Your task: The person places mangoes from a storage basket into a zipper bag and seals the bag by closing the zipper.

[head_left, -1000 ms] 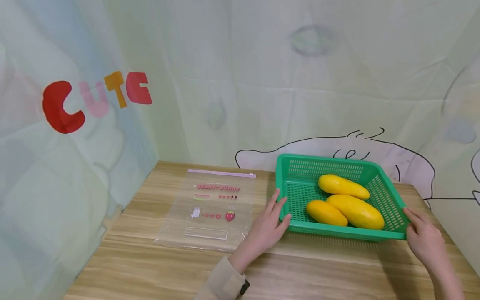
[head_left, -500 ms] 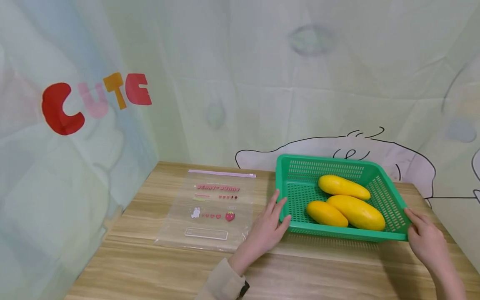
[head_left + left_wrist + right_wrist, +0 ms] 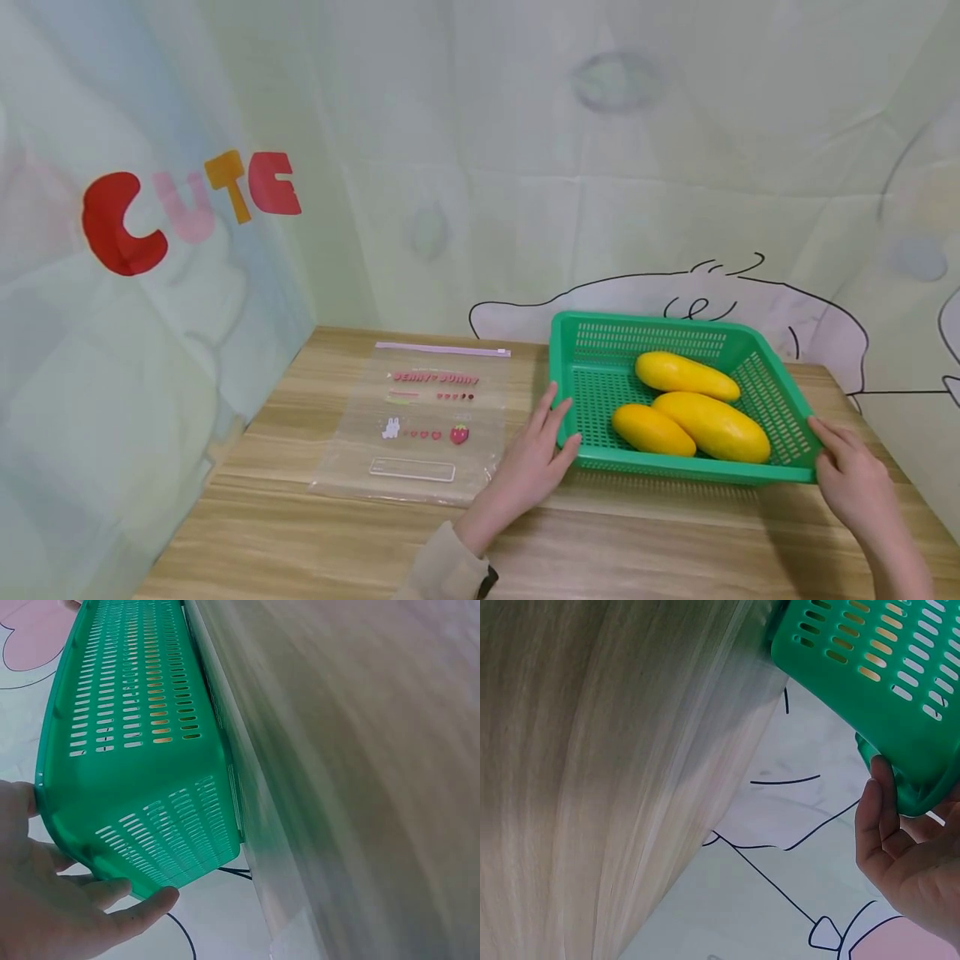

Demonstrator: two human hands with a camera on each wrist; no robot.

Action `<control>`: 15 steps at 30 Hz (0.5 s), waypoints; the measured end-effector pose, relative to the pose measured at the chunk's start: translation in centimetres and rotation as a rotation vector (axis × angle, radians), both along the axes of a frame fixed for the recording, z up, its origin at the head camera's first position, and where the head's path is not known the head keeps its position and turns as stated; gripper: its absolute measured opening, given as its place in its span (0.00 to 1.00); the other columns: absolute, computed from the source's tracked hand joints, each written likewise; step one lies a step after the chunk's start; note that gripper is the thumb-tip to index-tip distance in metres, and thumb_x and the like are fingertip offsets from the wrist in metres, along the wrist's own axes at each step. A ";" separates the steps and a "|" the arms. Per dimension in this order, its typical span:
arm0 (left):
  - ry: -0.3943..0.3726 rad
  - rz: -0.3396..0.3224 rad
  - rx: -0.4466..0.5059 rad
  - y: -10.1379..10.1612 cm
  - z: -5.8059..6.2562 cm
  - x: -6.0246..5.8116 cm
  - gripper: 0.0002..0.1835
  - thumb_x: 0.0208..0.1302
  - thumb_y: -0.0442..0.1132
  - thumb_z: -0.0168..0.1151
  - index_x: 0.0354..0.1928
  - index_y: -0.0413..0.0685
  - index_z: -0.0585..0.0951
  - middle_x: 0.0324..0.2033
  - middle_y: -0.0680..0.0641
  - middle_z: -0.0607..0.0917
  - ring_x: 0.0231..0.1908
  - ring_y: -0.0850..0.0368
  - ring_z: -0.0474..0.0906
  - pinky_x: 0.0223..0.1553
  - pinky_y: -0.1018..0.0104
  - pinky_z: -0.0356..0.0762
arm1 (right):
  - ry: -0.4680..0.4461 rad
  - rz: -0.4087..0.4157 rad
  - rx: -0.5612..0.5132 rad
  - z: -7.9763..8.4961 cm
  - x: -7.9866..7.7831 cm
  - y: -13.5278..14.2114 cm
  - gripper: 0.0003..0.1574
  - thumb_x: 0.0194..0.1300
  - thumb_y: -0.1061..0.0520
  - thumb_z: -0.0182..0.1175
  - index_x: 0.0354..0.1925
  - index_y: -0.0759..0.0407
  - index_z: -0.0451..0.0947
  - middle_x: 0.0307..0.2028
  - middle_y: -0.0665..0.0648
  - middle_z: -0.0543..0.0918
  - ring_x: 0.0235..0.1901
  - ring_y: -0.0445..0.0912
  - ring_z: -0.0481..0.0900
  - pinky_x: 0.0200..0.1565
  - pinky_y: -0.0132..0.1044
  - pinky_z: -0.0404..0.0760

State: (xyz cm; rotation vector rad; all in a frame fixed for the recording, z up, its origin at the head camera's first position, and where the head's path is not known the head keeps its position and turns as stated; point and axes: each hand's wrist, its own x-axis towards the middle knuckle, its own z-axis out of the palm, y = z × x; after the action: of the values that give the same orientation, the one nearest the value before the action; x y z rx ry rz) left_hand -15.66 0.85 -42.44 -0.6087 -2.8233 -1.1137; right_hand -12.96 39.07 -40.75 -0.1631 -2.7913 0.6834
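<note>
Your left hand (image 3: 525,458) grips the near-left corner of the green plastic basket (image 3: 675,464), your right hand (image 3: 855,479) pinches the near-right, and it's there on the right of the wood-grain table (image 3: 337,550); whether its base lies flat is hard to tell. Slotted walls, stiffish, probably light, but those three smooth, plump mangoes (image 3: 712,425) should weight it rightward and could roll. Rim corners look your best hold. Leftward, a limp, clear zip bag (image 3: 420,408).
</note>
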 end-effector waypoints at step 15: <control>0.012 0.000 -0.015 -0.1 -0.1 -0.1 0.30 0.73 0.54 0.43 0.73 0.52 0.59 0.77 0.51 0.45 0.72 0.45 0.59 0.62 0.39 0.69 | -0.013 0.003 -0.030 0.0 0.0 0.2 0.30 0.68 0.64 0.38 0.67 0.72 0.58 0.65 0.78 0.62 0.61 0.79 0.57 0.52 0.74 0.60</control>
State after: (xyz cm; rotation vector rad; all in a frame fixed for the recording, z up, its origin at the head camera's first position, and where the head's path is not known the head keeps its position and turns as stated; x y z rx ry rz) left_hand -15.72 0.80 -42.53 -0.6150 -2.8246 -1.0858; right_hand -12.98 39.25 -40.72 -0.1699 -2.7956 0.7274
